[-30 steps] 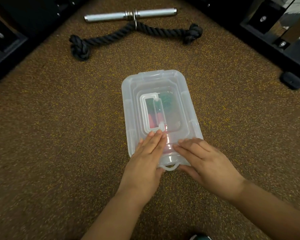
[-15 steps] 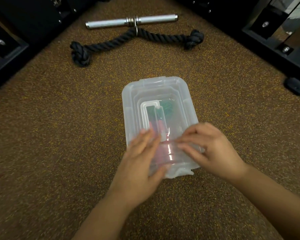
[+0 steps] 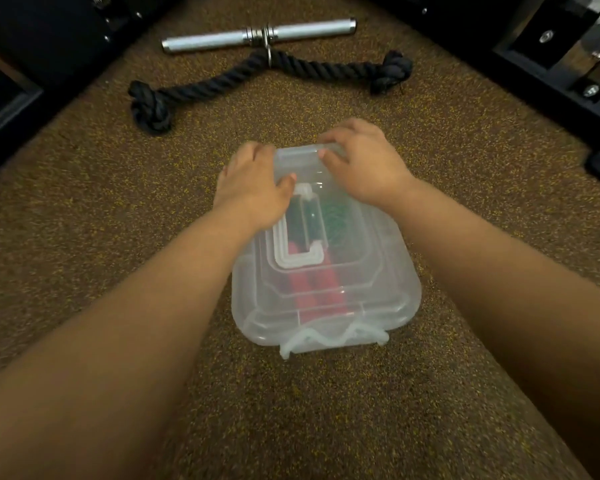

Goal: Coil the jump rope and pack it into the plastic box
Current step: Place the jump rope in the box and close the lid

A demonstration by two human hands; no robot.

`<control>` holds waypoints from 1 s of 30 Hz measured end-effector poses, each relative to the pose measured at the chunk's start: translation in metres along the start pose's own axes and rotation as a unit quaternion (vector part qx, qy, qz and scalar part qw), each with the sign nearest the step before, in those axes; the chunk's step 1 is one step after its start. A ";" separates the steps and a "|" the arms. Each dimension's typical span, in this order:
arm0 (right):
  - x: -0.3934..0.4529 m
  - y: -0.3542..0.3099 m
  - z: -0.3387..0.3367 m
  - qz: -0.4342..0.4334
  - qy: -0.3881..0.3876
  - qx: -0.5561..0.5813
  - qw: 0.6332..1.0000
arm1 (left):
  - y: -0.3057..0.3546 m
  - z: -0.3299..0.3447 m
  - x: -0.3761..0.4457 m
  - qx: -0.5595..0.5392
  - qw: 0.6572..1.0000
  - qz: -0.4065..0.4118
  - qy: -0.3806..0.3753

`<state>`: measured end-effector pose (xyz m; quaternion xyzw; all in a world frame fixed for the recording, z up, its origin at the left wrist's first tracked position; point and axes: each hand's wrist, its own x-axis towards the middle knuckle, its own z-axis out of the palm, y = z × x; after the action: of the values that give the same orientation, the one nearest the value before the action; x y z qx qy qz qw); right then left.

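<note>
A clear plastic box (image 3: 388, 271) with its lid on lies on the speckled brown floor in front of me. Through the lid I see the jump rope inside: red handles (image 3: 309, 289) toward me and green cord (image 3: 335, 220) farther back. A white carry handle (image 3: 291, 261) lies flat on the lid. My left hand (image 3: 253, 188) rests on the box's far left corner, fingers curled over the edge. Over the far right edge of the lid lies my right hand (image 3: 364, 164), fingers pressing down. The near latch (image 3: 329, 337) is visible at the front.
A thick black knotted rope (image 3: 222, 81) clipped to a silver metal bar (image 3: 257, 34) lies on the floor beyond the box. Black machine frames stand at the far left (image 3: 32, 46) and far right (image 3: 551, 64). Speckled floor surrounds the box.
Both hands have moved from the near end of the lid to its far end. The camera has come closer over the box.
</note>
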<state>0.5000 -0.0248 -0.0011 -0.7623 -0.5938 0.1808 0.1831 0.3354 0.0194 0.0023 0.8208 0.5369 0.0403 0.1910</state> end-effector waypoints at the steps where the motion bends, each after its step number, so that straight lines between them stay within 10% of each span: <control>1: 0.006 0.002 -0.002 0.022 -0.024 0.002 0.999 | -0.001 -0.001 0.004 -0.015 1.000 -0.010 -0.015; 23: 0.018 0.025 0.000 0.190 -0.214 0.406 0.868 | 0.001 0.020 -0.004 0.082 0.995 0.057 0.021; 30: 0.015 0.023 -0.005 0.044 -0.151 0.215 0.964 | 0.004 0.018 0.000 0.039 0.999 0.025 0.018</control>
<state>0.5249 -0.0156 -0.0090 -0.6940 -0.5278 0.4253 0.2427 0.3432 0.0131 -0.0127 0.8397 0.5212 0.0389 0.1476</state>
